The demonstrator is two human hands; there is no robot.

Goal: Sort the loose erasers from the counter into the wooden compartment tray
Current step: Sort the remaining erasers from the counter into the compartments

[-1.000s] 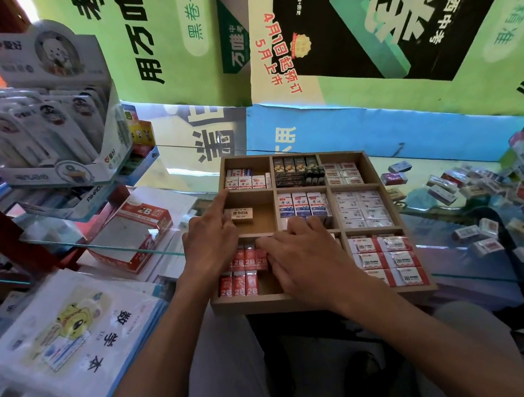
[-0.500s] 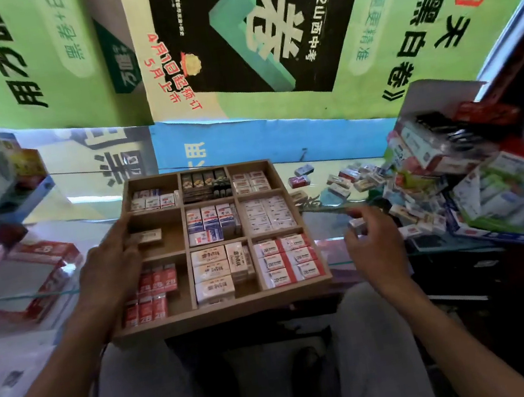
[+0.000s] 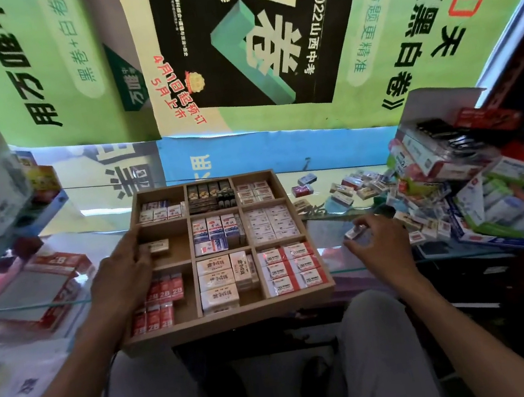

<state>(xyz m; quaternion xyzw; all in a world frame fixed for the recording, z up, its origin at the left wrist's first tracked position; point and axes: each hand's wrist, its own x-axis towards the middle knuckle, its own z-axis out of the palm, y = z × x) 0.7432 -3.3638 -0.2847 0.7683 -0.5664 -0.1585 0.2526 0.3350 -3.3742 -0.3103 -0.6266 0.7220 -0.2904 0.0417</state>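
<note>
The wooden compartment tray [image 3: 231, 320] sits at the glass counter's front edge, its nine cells mostly filled with boxed erasers. My left hand [image 3: 123, 280] rests on the tray's left rim, fingers beside a single beige eraser [image 3: 159, 246] in the middle-left cell. Just right of the tray, my right hand [image 3: 379, 242] is over the counter and pinches a small white eraser [image 3: 354, 231] between its fingertips. Loose erasers [image 3: 354, 186] lie scattered on the glass beyond and to the right of that hand.
A heap of stationery packs and open boxes [image 3: 476, 186] crowds the right end of the glass counter [image 3: 325, 219]. A red 2B carton [image 3: 45, 285] lies left of the tray. Posters cover the wall behind. My knees are below the counter edge.
My right hand left the tray's lower-middle cell, moved right to the loose erasers and closed on a white one. The view swung right. My left hand stayed on the tray's left rim.
</note>
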